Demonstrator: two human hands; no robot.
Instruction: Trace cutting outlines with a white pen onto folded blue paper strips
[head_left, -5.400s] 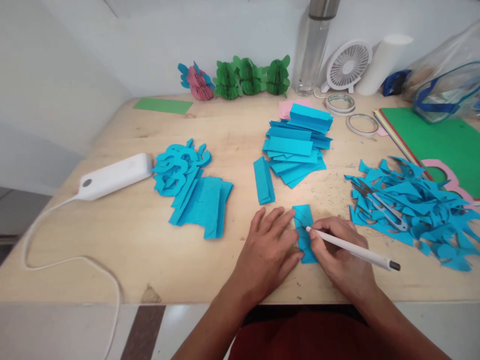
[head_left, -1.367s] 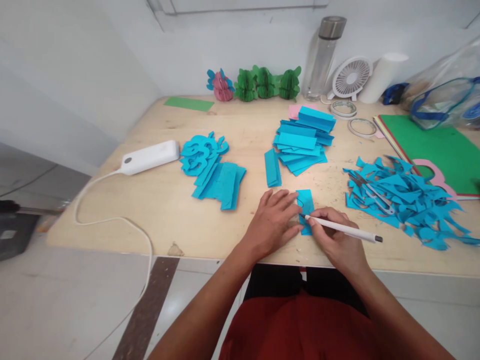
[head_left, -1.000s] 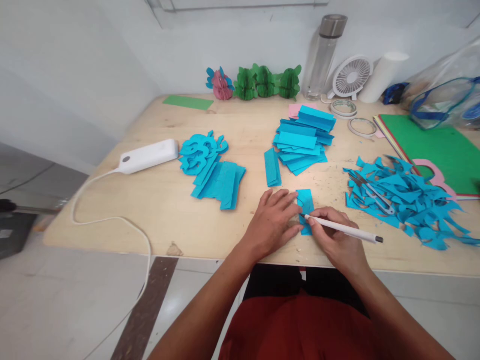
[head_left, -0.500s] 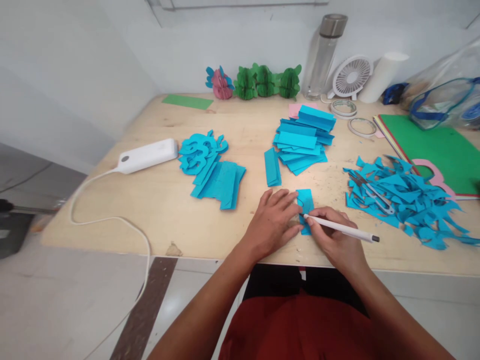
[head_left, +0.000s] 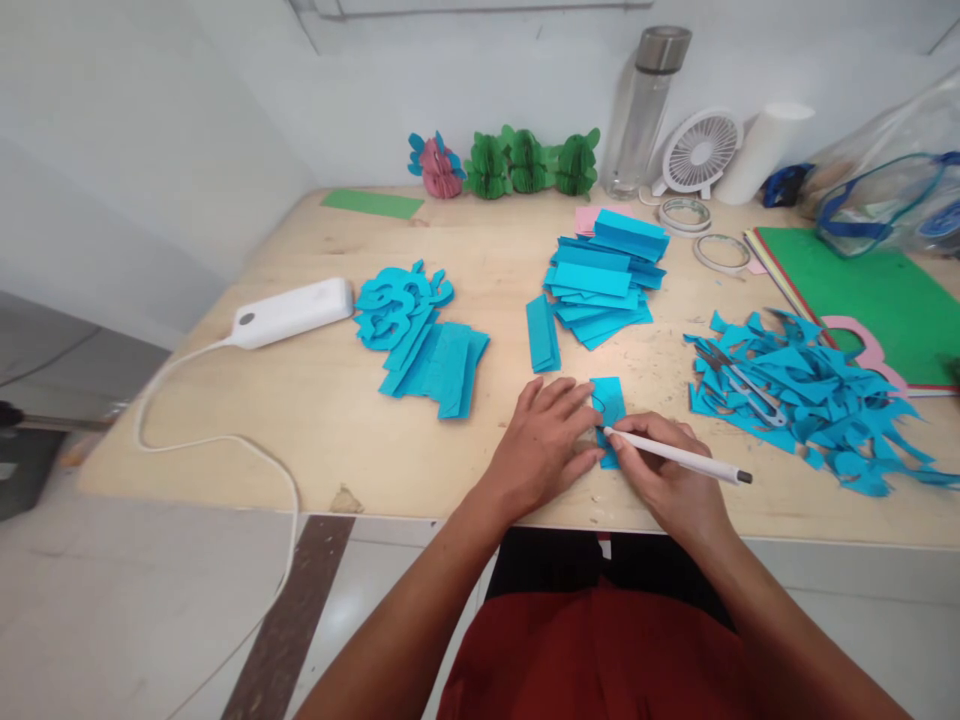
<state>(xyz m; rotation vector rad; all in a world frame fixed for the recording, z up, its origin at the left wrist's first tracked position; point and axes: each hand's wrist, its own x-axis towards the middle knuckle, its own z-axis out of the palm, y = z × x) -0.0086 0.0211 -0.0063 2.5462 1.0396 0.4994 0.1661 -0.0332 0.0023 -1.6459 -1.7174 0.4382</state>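
A small blue paper piece (head_left: 611, 397) lies at the table's front, a dark curved line showing on its upper part. My left hand (head_left: 544, 437) rests flat with fingers stretched out, fingertips over the paper's left edge. White pen (head_left: 686, 457) is pinched in my right hand (head_left: 671, 490), its tip on the paper. Beyond my hands lie a folded blue strip (head_left: 543, 335) and a stack of blue folded papers (head_left: 607, 280). To the left are more blue papers (head_left: 442, 365) and curly blue cut-outs (head_left: 401, 300).
Blue paper scraps (head_left: 810, 400) with a craft knife (head_left: 754, 393) on them lie right, beside green sheets (head_left: 862, 290). Along the wall stand paper figures (head_left: 529, 160), a bottle (head_left: 641, 120) and a fan (head_left: 703, 152). A white corded device (head_left: 292, 312) lies left.
The view has shifted very slightly. Both hands keep their places, and the pen tip stays at nearly the same spot on the blue paper.
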